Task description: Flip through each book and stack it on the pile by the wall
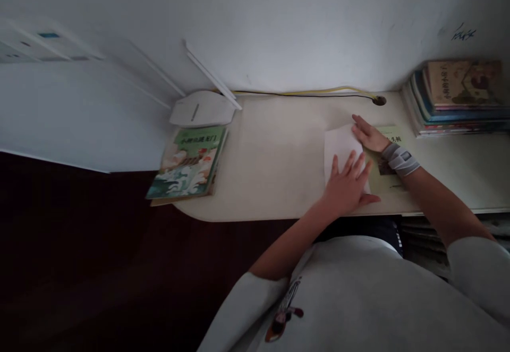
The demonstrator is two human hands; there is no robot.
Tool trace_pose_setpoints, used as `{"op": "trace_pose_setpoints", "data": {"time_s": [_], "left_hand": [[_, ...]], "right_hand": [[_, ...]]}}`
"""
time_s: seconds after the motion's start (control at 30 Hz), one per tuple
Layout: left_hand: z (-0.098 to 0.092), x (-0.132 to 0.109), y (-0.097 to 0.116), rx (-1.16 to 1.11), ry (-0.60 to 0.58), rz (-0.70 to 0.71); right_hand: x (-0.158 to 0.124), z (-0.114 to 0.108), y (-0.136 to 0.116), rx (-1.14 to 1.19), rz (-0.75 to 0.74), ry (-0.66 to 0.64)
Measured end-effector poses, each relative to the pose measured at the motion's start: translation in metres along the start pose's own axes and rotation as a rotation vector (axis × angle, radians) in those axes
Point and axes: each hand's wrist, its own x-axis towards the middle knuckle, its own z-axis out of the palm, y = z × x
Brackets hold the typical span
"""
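A book with a yellow-green cover (392, 182) lies on the desk, partly under my right forearm. A plain white page (332, 142) lies flat over its left side; I cannot tell whether it is attached to the book. My left hand (347, 182) rests on the lower part of the page, fingers spread, the thumb toward the desk's front edge. Higher up, my right hand (370, 136) lies along the page's upper right edge with its fingers stretched out, a grey band (401, 159) around its wrist. Part of the book's cover is hidden beneath my hands and arm.
A green picture book (190, 161) lies atop another at the desk's left end, overhanging the edge. Behind it sits a white router (202, 108) with raised antennas. Cables (303, 93) run along the wall into a desk hole (379, 100). Stacked books (464, 99) stand at right.
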Motion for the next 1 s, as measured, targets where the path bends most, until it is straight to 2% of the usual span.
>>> {"op": "trace_pose_setpoints", "data": {"time_s": [0.1,0.37,0.53,0.63,0.73,0.87,1.0], "left_hand": [[0.002,0.010,0.008,0.033,-0.046,0.056],[0.020,0.004,0.008,0.097,-0.074,-0.008],[0.032,-0.003,-0.002,0.075,-0.063,0.023],[0.038,-0.007,-0.004,0.067,-0.066,0.001],[0.039,-0.010,-0.005,0.061,-0.073,-0.019],[0.036,-0.011,-0.005,0.041,-0.120,-0.016],[0.028,-0.009,-0.004,0.024,-0.153,-0.007]], "right_hand": [[0.001,0.006,-0.006,-0.133,-0.028,-0.035],[-0.005,0.013,-0.018,-0.415,-0.085,-0.136],[-0.008,0.012,-0.019,-0.452,-0.070,-0.105],[-0.010,0.009,-0.019,-0.431,-0.118,-0.116],[-0.011,0.008,-0.021,-0.487,-0.171,-0.185],[-0.009,0.013,-0.026,-0.574,-0.140,-0.260],[-0.012,0.022,-0.032,-0.601,-0.099,-0.205]]}}
